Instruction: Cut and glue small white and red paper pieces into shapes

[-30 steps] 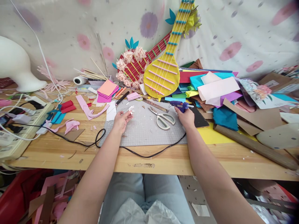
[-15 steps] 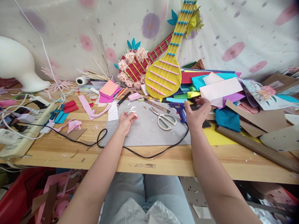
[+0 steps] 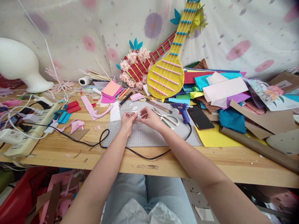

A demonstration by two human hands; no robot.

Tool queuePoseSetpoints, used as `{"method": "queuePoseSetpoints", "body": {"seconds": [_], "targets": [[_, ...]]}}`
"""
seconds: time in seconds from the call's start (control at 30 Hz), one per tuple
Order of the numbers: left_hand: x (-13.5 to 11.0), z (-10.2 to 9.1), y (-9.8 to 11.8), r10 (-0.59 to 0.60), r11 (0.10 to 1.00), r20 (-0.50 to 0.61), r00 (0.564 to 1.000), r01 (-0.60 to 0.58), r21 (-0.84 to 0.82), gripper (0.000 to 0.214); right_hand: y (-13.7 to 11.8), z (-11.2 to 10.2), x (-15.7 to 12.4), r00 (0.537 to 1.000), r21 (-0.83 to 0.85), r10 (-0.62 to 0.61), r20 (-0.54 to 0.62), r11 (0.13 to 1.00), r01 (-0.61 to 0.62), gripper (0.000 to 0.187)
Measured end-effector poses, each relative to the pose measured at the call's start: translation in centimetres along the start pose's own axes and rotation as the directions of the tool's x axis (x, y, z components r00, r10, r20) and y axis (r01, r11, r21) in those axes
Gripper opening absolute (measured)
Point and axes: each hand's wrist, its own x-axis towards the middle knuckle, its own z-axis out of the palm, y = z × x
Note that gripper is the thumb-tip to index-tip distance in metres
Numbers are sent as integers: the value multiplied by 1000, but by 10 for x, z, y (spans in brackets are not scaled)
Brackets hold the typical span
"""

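Observation:
My left hand [image 3: 127, 123] is closed in a pinch above the grey cutting mat [image 3: 144, 138], a small white piece [image 3: 137, 114] showing at its fingertips. Close against it on the right is my right hand [image 3: 149, 118], fingers curved and apart; nothing held shows in it. Several white strips [image 3: 134, 109] lie on the mat just beyond the left hand. Partly covered by the right hand, a pair of scissors [image 3: 173, 119] rests on the mat. To its right is a blue glue gun [image 3: 184, 112], its black cord [image 3: 149, 158] running along the table's front.
A black phone [image 3: 201, 117] lies right of the glue gun. Yellow [image 3: 165, 77] and red [image 3: 140, 70] craft lutes lean at the back. Coloured sheets [image 3: 225, 88] pile up on the right. A power strip [image 3: 35, 130], sticky notes [image 3: 111, 89] and paper scraps [image 3: 87, 107] occupy the left.
My right hand has moved left from beside the glue gun to my left fingertips. The glue gun and phone are now uncovered. The view has shifted slightly.

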Motion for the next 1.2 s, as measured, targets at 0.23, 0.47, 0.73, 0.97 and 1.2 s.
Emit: {"method": "queuePoseSetpoints", "body": {"seconds": [0.23, 0.47, 0.73, 0.97, 1.2], "targets": [[1, -3, -3, 66, 997, -54, 996, -64, 43, 54, -16, 16, -1, 994, -323, -1, -109, 946, -35, 13], [-4, 5, -5, 78, 979, -149, 986, -47, 198, 42, 6, 19, 3, 961, 192, 274, 36, 942, -276, 12], [-3, -1, -2, 121, 969, -70, 990, -103, 224, 54, 3, 14, -1, 908, 595, 319, 270, 686, -418, 15], [-4, -1, -3, 155, 956, -144, 977, -112, 270, 57, 5, 20, -1, 928, 568, 278, 246, 735, -371, 17], [-9, 3, 0, 54, 988, -22, 998, -51, 145, 52, 7, 19, 0, 925, 594, 292, 242, 710, -379, 13]]}}
